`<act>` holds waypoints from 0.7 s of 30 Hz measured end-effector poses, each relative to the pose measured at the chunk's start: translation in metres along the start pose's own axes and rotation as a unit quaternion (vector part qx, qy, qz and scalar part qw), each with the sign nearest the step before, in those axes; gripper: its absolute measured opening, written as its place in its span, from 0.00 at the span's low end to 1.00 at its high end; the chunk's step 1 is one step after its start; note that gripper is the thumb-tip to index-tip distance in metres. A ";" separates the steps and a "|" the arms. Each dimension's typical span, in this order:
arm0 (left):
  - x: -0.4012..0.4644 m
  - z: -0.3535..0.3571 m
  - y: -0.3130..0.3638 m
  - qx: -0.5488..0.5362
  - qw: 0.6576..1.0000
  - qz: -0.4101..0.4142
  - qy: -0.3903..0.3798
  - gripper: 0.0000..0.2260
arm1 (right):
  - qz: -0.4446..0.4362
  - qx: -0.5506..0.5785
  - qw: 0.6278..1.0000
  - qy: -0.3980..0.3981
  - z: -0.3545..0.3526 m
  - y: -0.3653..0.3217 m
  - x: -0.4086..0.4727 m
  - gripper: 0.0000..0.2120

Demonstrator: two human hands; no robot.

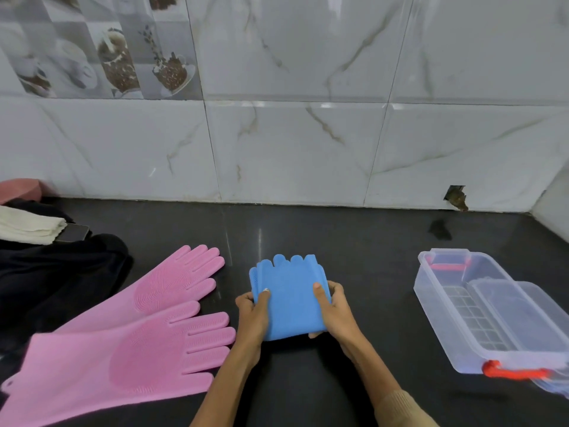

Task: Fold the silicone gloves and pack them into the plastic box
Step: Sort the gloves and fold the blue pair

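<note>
I see the folded blue gloves (289, 298) gripped at both edges, left hand (253, 314) and right hand (334, 309), over the dark worktop (354, 241). Pink gloves (147, 328) lie flat to the left; the clear plastic box (480, 309) stands open to the right.

Blue folded gloves (289, 300), 2 pink ribbed gloves (138, 343), clear box (480, 306) with red handles (511, 371), black counter (338, 241).

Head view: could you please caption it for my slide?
Both hands grip folded blue gloves; pink gloves left, box right.
</note>
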State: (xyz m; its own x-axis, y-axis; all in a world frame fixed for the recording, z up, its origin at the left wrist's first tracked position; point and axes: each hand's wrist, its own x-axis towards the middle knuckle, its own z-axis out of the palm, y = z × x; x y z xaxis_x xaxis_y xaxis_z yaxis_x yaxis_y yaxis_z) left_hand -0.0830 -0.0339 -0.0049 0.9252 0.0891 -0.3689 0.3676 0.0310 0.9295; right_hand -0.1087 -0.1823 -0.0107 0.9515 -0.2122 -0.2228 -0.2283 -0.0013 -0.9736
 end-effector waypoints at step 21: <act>-0.090 0.228 0.057 0.237 0.892 0.238 -0.301 0.25 | -0.002 -0.236 0.940 0.246 -0.276 -0.097 -0.068 0.15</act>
State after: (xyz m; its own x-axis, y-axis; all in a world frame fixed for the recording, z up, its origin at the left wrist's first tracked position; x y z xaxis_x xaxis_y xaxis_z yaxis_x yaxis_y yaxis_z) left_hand -0.1240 -0.2667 0.0800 0.8173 -0.5762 -0.0006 -0.2138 -0.3043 0.9283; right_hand -0.2080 -0.4373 0.1127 0.7681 -0.6379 -0.0555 -0.4014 -0.4120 -0.8180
